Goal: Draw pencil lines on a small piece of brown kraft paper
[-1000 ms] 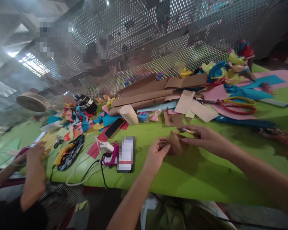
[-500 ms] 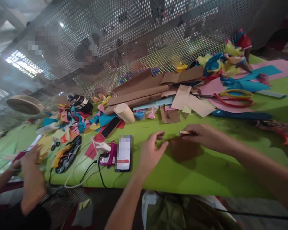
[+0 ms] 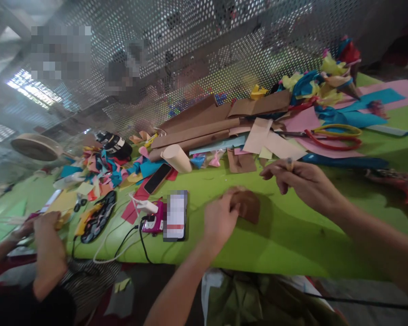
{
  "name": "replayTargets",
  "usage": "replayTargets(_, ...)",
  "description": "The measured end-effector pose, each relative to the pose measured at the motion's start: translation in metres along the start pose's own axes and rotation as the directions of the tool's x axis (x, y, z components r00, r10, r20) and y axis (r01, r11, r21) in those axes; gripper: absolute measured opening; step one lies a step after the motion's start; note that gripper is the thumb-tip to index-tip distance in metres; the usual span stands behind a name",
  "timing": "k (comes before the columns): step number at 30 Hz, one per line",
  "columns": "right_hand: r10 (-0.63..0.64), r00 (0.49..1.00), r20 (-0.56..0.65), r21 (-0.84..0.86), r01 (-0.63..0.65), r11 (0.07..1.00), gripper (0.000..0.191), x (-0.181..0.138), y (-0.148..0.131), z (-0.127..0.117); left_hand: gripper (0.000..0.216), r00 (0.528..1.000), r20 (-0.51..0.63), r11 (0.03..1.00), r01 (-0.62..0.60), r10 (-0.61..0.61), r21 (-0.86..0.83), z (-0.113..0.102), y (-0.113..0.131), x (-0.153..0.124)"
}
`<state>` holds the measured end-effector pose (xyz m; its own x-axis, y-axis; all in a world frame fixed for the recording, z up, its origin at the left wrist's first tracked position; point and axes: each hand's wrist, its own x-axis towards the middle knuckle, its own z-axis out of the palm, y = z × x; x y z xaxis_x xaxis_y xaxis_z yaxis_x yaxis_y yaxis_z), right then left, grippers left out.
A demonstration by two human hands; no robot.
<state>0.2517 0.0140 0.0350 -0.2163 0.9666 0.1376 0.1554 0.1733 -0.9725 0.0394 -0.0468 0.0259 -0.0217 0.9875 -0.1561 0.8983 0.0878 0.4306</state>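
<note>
The left hand (image 3: 220, 218) was curled closed over the left edge of a brown paper piece (image 3: 248, 206), which lay on the green bench (image 3: 285, 240) about midway along it, nearer the near edge than the far one. The piece looked small, matt and folded into a rounded, doubled shape. It was probably light and limp, easy to crease or tear, and best pinched at a folded edge. The right hand (image 3: 304, 180) hovered just beyond it, fingers loosely closed around a small stub (image 3: 288, 163), perhaps a pencil; blur hid the detail. Red-and-yellow scissors (image 3: 333, 136) lay toward the far edge.
</note>
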Motion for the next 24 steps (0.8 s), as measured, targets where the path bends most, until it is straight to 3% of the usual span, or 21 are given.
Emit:
replayTargets(2,0.045,0.999,-0.022,0.140,-0.042,0.989,0.052,0.000,-0.003,-0.001,0.028,0.999,0.033,0.992,0.005,-0.009,0.125,-0.002,0.002,-0.003)
replayTargets(5,0.038,0.996,-0.076,0.231,-0.019,0.973,0.053,0.002,-0.004,-0.002,0.028,0.997,0.081,0.984,-0.032,0.018,0.173,-0.003,0.004,-0.008)
replayTargets(9,-0.006,0.987,-0.160,0.182,0.035,0.983,0.059,0.005,-0.004,-0.004,0.037,0.991,0.089,0.976,-0.113,0.098,0.186,-0.001,0.001,-0.019)
replayTargets(12,0.055,0.980,-0.191,0.156,-0.025,0.987,0.065,0.003,-0.008,-0.005,0.034,0.976,0.025,0.958,-0.218,0.217,0.184,-0.001,-0.006,-0.024)
replayTargets(15,0.106,0.977,-0.183,0.191,-0.071,0.979,0.066,0.002,-0.013,-0.004,0.030,0.918,0.000,0.910,-0.392,0.396,0.138,-0.006,-0.017,-0.021)
replayTargets(18,0.083,0.984,-0.155,0.216,-0.048,0.975,0.064,0.004,-0.013,-0.005,0.033,0.846,0.111,0.838,-0.532,0.522,0.120,-0.012,-0.024,-0.014)
replayTargets(21,0.064,0.991,-0.121,0.216,-0.036,0.976,0.061,0.006,-0.009,-0.006,0.037,0.836,0.204,0.813,-0.546,0.510,0.204,-0.013,-0.023,-0.013)
replayTargets(24,0.060,0.988,-0.139,0.222,-0.028,0.975,0.055,0.007,-0.007,-0.005,0.042,0.854,0.203,0.789,-0.520,0.478,0.327,-0.006,-0.014,-0.018)
